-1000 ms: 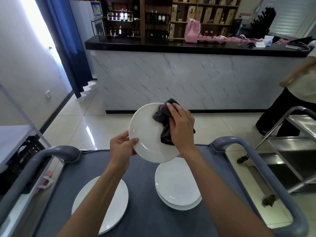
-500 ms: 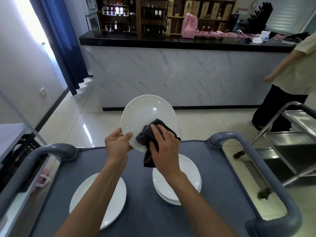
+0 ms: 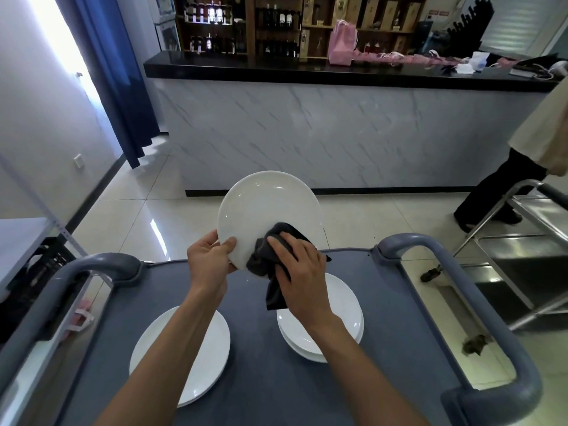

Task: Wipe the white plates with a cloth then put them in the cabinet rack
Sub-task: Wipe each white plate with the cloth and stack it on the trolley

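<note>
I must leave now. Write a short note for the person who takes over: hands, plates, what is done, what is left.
Left hand holds the raised plate by its lower-left rim.
Right hand presses the dark cloth on its lower face, mid-wipe.
On the cart: single plate at left, stacked plates at right.
Done: none racked in view.
Left: finish wiping, then rack all plates.

left hand (image 3: 209, 265) grips a tilted white plate (image 3: 267, 207); right hand (image 3: 302, 278) presses dark cloth (image 3: 270, 262) on it.
</note>
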Motion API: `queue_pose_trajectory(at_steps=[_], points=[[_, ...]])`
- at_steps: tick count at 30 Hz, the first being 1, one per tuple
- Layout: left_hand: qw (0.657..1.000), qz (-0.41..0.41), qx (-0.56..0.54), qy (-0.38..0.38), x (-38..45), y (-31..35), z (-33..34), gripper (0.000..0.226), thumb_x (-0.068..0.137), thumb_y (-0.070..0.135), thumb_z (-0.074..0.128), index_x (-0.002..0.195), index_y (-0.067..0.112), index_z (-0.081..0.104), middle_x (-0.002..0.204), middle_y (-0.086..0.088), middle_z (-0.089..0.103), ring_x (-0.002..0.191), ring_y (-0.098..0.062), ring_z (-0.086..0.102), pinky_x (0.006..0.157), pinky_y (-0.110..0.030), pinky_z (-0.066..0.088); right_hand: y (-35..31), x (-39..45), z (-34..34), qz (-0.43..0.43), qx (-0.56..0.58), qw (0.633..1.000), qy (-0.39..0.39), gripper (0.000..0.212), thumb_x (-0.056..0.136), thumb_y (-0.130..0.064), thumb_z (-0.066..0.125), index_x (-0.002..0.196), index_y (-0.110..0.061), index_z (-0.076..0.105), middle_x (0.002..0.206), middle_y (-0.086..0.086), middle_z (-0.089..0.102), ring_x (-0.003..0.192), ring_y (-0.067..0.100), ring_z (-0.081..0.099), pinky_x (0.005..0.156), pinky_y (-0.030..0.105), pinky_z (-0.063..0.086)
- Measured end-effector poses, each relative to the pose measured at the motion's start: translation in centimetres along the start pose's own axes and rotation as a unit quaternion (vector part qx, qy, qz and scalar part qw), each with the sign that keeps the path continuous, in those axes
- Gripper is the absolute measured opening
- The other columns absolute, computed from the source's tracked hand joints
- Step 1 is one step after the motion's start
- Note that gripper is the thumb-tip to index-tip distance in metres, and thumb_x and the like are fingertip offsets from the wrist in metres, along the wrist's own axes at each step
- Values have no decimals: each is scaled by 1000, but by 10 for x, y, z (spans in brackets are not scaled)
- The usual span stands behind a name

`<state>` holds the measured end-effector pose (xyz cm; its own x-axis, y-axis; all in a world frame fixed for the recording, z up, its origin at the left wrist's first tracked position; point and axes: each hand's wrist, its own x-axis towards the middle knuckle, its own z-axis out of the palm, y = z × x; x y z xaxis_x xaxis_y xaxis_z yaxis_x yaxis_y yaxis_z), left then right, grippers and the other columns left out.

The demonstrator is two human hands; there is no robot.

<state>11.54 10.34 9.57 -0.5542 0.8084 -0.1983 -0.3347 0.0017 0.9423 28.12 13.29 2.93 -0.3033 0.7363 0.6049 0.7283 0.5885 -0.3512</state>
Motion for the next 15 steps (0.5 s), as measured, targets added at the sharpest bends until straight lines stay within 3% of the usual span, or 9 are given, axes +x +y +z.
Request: queue_pose_trajectory(at_steps=[7, 15], points=[[1000, -12, 5, -5, -1, -1, -5, 28, 93, -5, 61, 108, 17, 72, 93, -4, 76, 82, -23, 69, 57, -31, 59, 19, 32, -6, 66, -21, 996, 53, 52, 94, -13, 56, 145, -24, 54, 143, 2, 55, 123, 27, 50, 93, 44, 43], [999, -27, 21, -18, -5, -2, -12, 29, 90, -8, 61, 103, 15, 74, 84, 1, 77, 78, -23, 69, 57, -32, 59, 34, 72, -16, 79, -13, 993, 82, 56, 90, -7, 65, 144, -21, 55, 144, 4, 54, 119, 32, 52, 87, 48, 47]])
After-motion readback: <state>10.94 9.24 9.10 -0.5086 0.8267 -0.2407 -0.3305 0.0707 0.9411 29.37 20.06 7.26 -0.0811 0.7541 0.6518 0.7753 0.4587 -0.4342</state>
